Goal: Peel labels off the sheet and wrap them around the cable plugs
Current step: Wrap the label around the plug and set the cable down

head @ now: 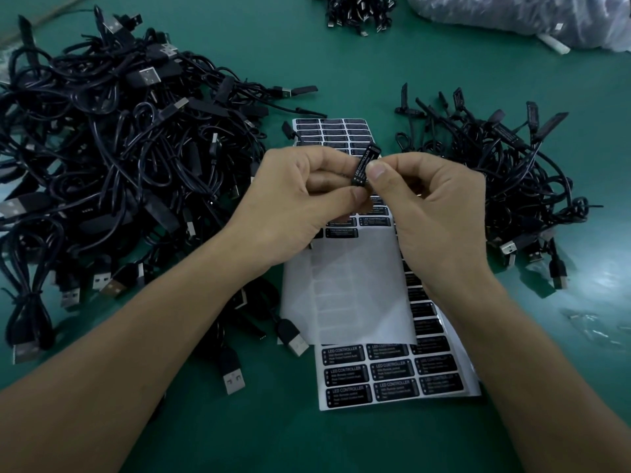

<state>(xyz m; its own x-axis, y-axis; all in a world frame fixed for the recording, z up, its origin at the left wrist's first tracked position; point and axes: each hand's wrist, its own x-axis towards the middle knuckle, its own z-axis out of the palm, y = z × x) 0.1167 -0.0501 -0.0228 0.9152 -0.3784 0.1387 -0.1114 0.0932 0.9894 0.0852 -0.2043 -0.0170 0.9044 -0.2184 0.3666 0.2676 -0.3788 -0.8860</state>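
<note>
Above sheet (351, 285), left hand (300, 199) and right hand (433, 213) both pinching plug (358, 177); label (365, 159) maybe going on crooked if grip slipping.

The LED controller plug (364, 164) you're pinching is black plastic. The label around it has a smooth, slightly glossy black face with white print. Your label sheet (351, 291) is white backing paper, slick and faintly shiny where it is bare; the labels (392, 370) on it look like smooth black film. The left cable pile (112, 158) and the right cable pile (505, 179) have matt black rubbery jackets and bright metal USB shells (234, 380). Your table mat (341, 63) is matt green, with a soft sheen at the right. The bag (512, 15) is clear, crinkled plastic.
</note>
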